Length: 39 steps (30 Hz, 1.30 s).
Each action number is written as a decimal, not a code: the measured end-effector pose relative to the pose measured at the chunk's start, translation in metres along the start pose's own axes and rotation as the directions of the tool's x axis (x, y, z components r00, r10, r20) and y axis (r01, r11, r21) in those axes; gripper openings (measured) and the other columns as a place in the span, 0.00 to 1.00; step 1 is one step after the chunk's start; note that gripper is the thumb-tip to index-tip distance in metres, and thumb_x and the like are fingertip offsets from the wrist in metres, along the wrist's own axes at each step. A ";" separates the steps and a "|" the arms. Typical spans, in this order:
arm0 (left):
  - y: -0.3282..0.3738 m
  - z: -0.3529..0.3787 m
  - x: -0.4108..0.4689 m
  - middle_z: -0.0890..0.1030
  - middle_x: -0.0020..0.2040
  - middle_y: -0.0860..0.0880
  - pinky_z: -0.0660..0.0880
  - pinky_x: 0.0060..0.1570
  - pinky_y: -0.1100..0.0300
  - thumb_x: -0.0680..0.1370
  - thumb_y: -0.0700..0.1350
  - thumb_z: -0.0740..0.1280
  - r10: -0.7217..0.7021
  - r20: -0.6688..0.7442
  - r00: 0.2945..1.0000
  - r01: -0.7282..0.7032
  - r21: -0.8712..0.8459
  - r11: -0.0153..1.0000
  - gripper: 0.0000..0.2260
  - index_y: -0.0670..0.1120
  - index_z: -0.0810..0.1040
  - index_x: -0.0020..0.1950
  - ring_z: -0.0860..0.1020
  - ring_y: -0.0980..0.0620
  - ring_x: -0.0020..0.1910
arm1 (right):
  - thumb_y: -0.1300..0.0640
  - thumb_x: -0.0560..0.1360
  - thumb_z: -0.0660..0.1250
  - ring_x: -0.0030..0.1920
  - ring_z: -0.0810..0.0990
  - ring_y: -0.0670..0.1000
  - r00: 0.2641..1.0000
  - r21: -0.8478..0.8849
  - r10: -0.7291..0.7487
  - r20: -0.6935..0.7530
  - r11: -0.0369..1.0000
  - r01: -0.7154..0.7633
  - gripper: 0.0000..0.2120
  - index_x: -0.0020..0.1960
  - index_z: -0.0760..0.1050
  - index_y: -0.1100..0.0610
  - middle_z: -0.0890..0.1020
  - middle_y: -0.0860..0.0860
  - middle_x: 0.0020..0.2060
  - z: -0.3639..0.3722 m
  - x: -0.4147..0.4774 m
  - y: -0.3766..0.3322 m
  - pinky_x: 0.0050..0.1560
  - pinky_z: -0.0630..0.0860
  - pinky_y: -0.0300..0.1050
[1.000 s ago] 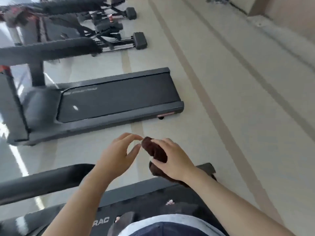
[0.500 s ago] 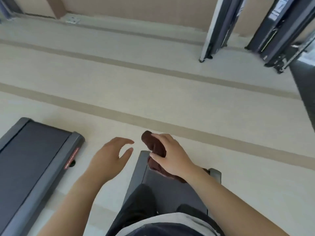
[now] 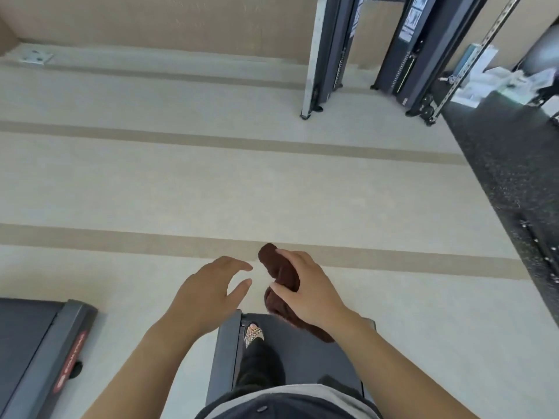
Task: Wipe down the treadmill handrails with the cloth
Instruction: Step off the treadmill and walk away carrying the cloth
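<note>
Cloth: a dark brown cloth [image 3: 282, 275] is held bunched into a rough roll above the rear end of the treadmill deck [image 3: 302, 352]. Its long axis runs from the near right to the far left; the far tip points toward the tan floor stripe [image 3: 121, 241], and the near end hangs below the wrist over the belt.

Right hand: the right hand [image 3: 307, 293] is wrapped over the cloth from the right, with fingers [image 3: 287, 255] curled across the far part and the thumb pressed against the middle; the cloth is gripped.

Left hand: the left hand [image 3: 208, 293] is seen just left of the cloth, not touching it, a narrow gap being left. Its fingers are loosely spread and slightly curved, and nothing is held.

Treadmill deck: only the rear end is seen, at the lower middle; a sandalled foot [image 3: 253, 332] is placed at its left rear corner. No handrail is shown.

Second treadmill: the rear corner of another deck [image 3: 45, 352] is seen at the lower left, separated by a strip of bare floor.

Open room: a wide stretch of pale floor [image 3: 211, 189] lies beyond the deck's rear edge. Dark machine uprights [image 3: 328, 52] stand at the far wall, and dark speckled matting [image 3: 499, 164] borders the floor on the right.
</note>
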<state>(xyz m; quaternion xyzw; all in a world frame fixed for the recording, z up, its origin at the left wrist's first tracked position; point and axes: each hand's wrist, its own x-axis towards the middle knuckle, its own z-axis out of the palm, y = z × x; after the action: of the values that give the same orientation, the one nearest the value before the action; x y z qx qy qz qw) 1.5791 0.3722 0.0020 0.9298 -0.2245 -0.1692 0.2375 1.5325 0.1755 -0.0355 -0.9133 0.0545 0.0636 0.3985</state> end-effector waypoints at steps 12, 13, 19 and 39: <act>-0.074 -0.084 0.155 0.72 0.64 0.56 0.70 0.56 0.53 0.78 0.54 0.58 -0.153 -0.051 0.987 0.153 -0.004 0.988 0.15 0.55 0.71 0.64 0.70 0.54 0.43 | 0.48 0.74 0.66 0.63 0.70 0.46 0.998 -0.014 -0.061 0.001 0.998 0.061 0.26 0.70 0.62 0.45 0.69 0.44 0.66 -0.026 0.195 -0.038 0.62 0.65 0.39; -0.077 -0.089 0.168 0.72 0.64 0.56 0.70 0.57 0.52 0.78 0.55 0.58 -0.147 -0.044 0.988 0.147 -0.001 0.989 0.15 0.55 0.71 0.64 0.70 0.54 0.44 | 0.48 0.74 0.66 0.63 0.70 0.46 0.999 -0.003 -0.051 -0.014 0.999 0.050 0.26 0.70 0.62 0.45 0.69 0.44 0.66 -0.031 0.206 -0.035 0.62 0.65 0.39; -0.084 -0.118 0.246 0.71 0.64 0.58 0.70 0.53 0.56 0.78 0.55 0.58 -0.162 -0.003 0.987 0.162 0.035 0.986 0.15 0.57 0.71 0.64 0.71 0.56 0.40 | 0.47 0.72 0.66 0.63 0.70 0.45 0.998 0.049 -0.003 -0.061 0.999 0.006 0.26 0.69 0.63 0.44 0.70 0.42 0.65 -0.058 0.272 -0.004 0.63 0.67 0.41; -0.088 -0.096 0.734 0.73 0.61 0.62 0.68 0.45 0.60 0.77 0.56 0.58 0.069 -0.151 0.986 -0.065 0.028 0.997 0.15 0.59 0.71 0.63 0.71 0.63 0.36 | 0.48 0.73 0.67 0.61 0.71 0.42 0.983 0.134 0.014 -0.183 0.991 0.011 0.25 0.68 0.64 0.44 0.71 0.42 0.64 -0.165 0.695 0.180 0.63 0.67 0.41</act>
<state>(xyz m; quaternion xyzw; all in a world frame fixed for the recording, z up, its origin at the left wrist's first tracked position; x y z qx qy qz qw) 2.2672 0.1109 -0.1170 0.9346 -0.2388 -0.0874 0.2486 2.2024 -0.1018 -0.1652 -0.8862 0.0956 -0.0243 0.4526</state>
